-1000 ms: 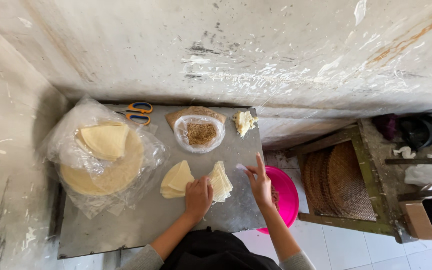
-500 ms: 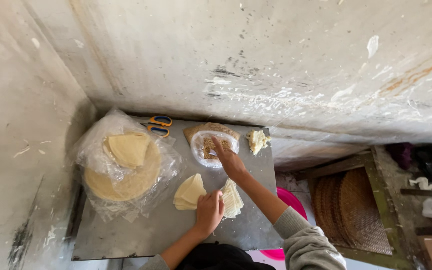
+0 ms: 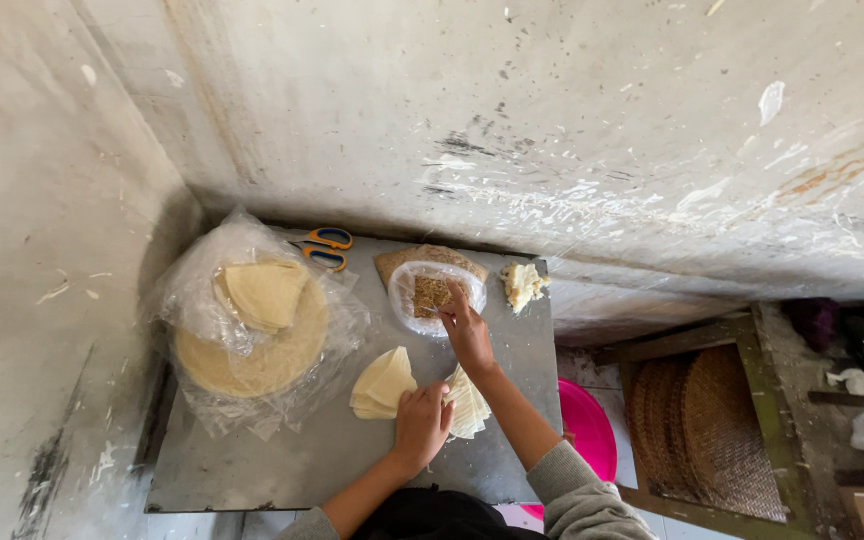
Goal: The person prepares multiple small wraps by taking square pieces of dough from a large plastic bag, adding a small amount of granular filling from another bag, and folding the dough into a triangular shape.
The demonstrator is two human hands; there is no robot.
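My left hand (image 3: 420,423) rests flat on a fan of thin pale pastry wedges (image 3: 384,383) in the middle of a grey metal tabletop (image 3: 312,465). A second fan of wedges (image 3: 468,405) lies just right of that hand. My right hand (image 3: 465,328) reaches forward into a clear plastic bowl (image 3: 408,300) of brown crumbly filling (image 3: 432,293), fingertips at the filling. Whether it holds any filling is hidden.
A big round stack of pastry sheets in clear plastic (image 3: 252,335) fills the table's left. Orange-and-blue scissors (image 3: 324,248) lie at the back, a pale dough lump (image 3: 522,283) at the back right. A pink basin (image 3: 588,430) and woven trays in a wooden frame (image 3: 717,425) stand right. Walls close behind and left.
My right hand went from the table's right edge forward to the bowl and now dips into the filling. The left hand stayed on the wedges. The view shifted.
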